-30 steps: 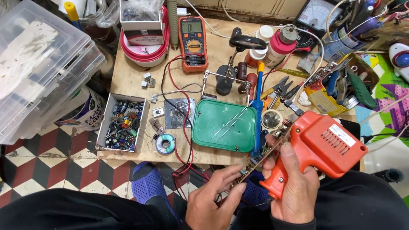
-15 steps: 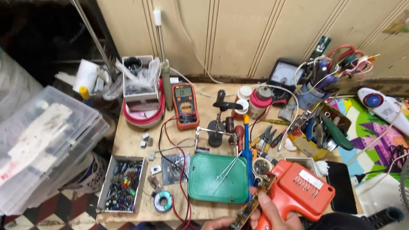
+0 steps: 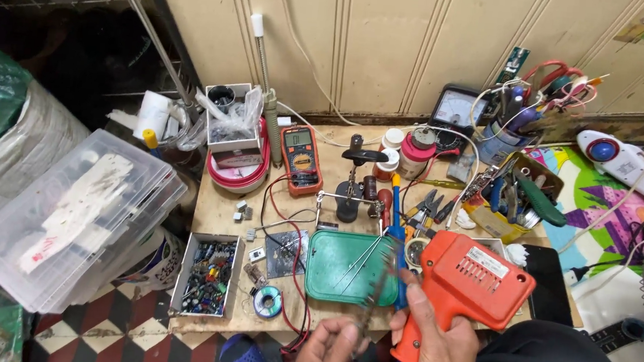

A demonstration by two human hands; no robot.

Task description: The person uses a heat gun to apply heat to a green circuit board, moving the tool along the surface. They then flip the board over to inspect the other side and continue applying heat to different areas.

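Cluttering the wooden table: tools, against a panelled wall.

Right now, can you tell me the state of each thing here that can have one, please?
orange soldering gun: held by the grip in the right hand, tip over the bench.
left hand: pinching a thin wire near the gun's tip.
clear plastic bin: lid closed.
parts tray: open, full of small components.
green tray: open, tweezers lying in it.
orange multimeter: lying flat, leads attached.
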